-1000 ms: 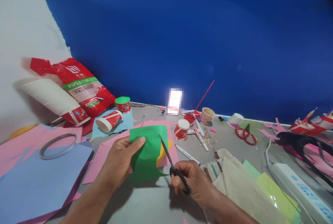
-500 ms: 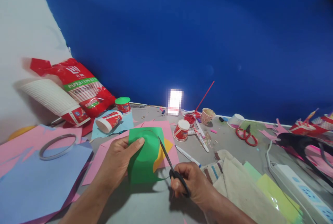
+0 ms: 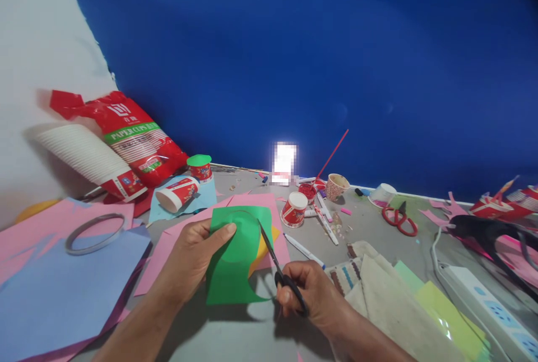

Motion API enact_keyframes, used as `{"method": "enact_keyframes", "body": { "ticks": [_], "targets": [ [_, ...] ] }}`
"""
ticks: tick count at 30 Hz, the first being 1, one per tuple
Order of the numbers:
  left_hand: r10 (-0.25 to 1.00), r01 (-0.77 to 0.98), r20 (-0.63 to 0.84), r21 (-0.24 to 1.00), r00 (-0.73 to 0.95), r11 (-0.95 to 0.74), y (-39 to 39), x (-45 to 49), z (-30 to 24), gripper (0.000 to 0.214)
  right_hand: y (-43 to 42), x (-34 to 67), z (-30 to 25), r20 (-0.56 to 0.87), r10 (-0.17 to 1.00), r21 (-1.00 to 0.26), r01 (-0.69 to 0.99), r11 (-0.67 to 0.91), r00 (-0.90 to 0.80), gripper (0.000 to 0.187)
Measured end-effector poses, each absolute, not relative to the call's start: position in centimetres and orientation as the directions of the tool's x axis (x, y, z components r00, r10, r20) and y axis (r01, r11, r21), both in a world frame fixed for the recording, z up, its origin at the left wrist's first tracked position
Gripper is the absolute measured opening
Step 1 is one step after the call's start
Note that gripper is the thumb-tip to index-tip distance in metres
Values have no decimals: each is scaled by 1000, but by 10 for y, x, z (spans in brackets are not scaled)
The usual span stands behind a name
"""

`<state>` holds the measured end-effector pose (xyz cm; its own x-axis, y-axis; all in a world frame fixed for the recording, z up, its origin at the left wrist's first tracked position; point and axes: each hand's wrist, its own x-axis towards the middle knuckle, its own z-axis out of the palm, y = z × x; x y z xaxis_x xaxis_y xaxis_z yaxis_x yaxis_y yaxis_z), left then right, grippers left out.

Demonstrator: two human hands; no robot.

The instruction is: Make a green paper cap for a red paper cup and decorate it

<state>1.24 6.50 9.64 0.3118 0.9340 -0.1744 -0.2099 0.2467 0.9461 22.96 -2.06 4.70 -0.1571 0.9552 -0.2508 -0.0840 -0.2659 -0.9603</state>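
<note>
In my left hand (image 3: 195, 253) a sheet of green paper (image 3: 229, 281) is pinched, the thumb lying flat on its front. A round outline shows on the paper, and its right side carries a curved cut. My right hand (image 3: 309, 292) grips black-handled scissors (image 3: 271, 253), fingers through the loops. The blades point up and left, meeting the paper's upper right edge. Behind the green sheet lie pink paper (image 3: 279, 250) and a piece of yellow paper (image 3: 263, 247) on the grey table.
A tape roll (image 3: 69, 241) rests on blue paper (image 3: 54, 295) at left, near stacked paper cups (image 3: 79, 152) and a red cup bag (image 3: 138, 135). Ahead stand a red-and-white cup (image 3: 294, 210) and markers (image 3: 303, 250). Rightward are red scissors (image 3: 399, 221), a cloth bag (image 3: 386, 295) and a power strip (image 3: 491, 309).
The green sheet has tilted slightly, its lower end shifting down, and the cut strip at lower right hangs lower. Both hands keep their holds.
</note>
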Motion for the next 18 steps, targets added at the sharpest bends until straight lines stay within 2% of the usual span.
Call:
{"method": "enact_keyframes", "body": {
  "ticks": [12, 18],
  "targets": [
    [948, -246, -182, 937, 263, 248, 66, 15, 100, 39, -21, 229, 46, -250, 954, -961, -77, -265, -167, 62],
    [957, -192, -205, 950, 206, 245, 62, 15, 104, 46, -22, 228, 49, -277, 947, -955, -60, -290, -161, 62]
  ]
}}
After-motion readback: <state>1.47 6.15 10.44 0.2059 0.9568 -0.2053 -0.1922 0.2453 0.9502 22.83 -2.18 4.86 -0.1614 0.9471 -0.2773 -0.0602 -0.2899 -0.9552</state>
